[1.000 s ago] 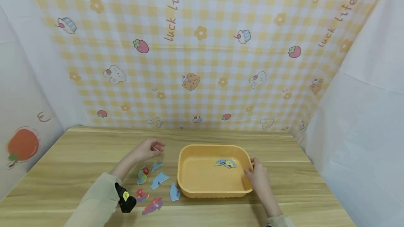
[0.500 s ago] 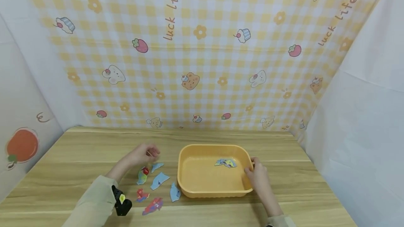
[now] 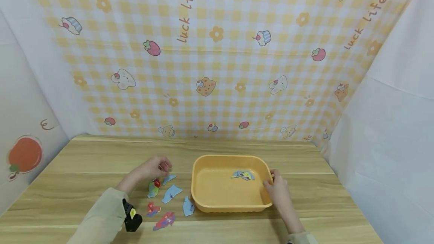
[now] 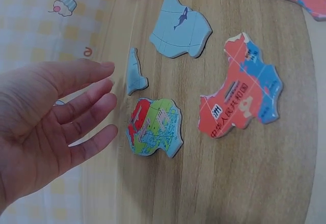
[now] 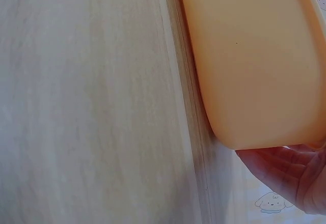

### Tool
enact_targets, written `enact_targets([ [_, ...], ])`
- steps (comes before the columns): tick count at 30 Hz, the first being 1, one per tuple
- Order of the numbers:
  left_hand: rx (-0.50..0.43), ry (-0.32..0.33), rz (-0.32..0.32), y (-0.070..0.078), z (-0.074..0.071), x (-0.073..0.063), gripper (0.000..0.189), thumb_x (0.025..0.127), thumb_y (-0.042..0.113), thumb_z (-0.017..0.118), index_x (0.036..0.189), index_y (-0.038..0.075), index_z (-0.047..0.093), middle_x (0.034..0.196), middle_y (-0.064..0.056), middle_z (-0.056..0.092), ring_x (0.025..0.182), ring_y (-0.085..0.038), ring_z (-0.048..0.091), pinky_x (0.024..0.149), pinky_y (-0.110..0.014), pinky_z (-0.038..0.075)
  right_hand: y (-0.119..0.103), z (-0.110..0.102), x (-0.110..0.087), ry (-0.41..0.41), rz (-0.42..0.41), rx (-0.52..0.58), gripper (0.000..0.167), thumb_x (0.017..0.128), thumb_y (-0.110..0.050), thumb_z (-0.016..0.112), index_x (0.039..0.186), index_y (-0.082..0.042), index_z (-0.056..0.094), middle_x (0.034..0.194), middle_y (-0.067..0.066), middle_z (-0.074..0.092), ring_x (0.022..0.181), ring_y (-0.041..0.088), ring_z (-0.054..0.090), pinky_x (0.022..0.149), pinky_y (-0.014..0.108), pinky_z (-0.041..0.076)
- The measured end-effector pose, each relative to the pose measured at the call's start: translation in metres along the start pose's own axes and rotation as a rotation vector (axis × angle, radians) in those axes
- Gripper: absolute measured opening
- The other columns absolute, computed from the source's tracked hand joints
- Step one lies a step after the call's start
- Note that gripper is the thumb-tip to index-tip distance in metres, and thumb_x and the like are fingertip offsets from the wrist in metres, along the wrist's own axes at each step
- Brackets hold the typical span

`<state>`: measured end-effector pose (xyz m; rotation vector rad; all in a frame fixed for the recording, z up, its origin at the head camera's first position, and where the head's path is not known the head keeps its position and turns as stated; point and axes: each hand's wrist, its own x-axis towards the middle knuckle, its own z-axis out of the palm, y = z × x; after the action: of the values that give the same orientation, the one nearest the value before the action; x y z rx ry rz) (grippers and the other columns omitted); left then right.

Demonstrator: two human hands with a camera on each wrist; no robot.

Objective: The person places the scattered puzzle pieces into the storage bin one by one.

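My left hand [image 3: 156, 167] hovers over the table's left side with fingers loosely bent and nothing between them. Nearest its fingertips lie a small light-blue map puzzle piece [image 4: 135, 75] and a red-and-green puzzle piece [image 4: 155, 127]. Beside them are a blue puzzle piece with a whale picture [image 4: 181, 28] and a red-and-blue puzzle piece with Chinese writing [image 4: 239, 91]. My right hand [image 3: 278, 190] grips the right end of a yellow-orange plastic bin [image 3: 230, 209], thumb over its rim. Inside the bin lies a blue-and-yellow puzzle piece [image 3: 243, 175].
A red-and-purple puzzle piece [image 3: 164, 221] lies near the front, and another blue piece [image 3: 188, 206] sits close against the bin's left side. A checked cloth [image 3: 217, 86] hangs behind the wooden table [image 3: 315, 199], with white cloths at both sides.
My left hand has shifted a little left and toward me, staying above the table. The right hand, the bin and the puzzle pieces stay where they were.
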<state>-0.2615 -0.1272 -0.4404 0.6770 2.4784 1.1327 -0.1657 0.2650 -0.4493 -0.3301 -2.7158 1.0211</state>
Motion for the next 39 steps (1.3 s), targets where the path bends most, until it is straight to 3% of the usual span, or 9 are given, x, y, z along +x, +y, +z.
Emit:
enact_targets([
  [9, 0.049, -0.037, -0.033, 0.005, 0.003, 0.000, 0.026, 0.075, -0.004, 0.066, 0.098, -0.008, 0.056, 0.082, -0.011, 0.057, 0.074, -0.015, 0.053, 0.063, -0.024, 0.047, -0.002, -0.001, -0.001, -0.016, 0.009, 0.007, 0.035, 0.081, -0.001, 0.057, 0.114, 0.010, 0.049, 0.087, 0.025, 0.063, 0.073, 0.027, 0.063, 0.058, 0.034, 0.054],
  [17, 0.101, -0.088, -0.016, 0.005, 0.005, 0.002, 0.025, 0.071, -0.002, 0.069, 0.092, -0.004, 0.056, 0.081, -0.010, 0.055, 0.073, -0.014, 0.048, 0.062, -0.022, 0.043, -0.002, -0.001, -0.001, -0.025, 0.008, 0.005, 0.036, 0.081, -0.001, 0.057, 0.114, 0.011, 0.049, 0.086, 0.025, 0.063, 0.072, 0.026, 0.062, 0.058, 0.033, 0.053],
  [39, 0.175, -0.068, -0.105, 0.011, 0.011, 0.008, 0.019, 0.071, -0.006, 0.069, 0.084, -0.002, 0.056, 0.078, -0.009, 0.054, 0.071, -0.014, 0.049, 0.063, -0.024, 0.044, -0.003, -0.001, 0.000, -0.019, 0.001, -0.005, 0.035, 0.081, -0.002, 0.056, 0.114, 0.010, 0.049, 0.088, 0.026, 0.063, 0.073, 0.028, 0.063, 0.058, 0.034, 0.053],
])
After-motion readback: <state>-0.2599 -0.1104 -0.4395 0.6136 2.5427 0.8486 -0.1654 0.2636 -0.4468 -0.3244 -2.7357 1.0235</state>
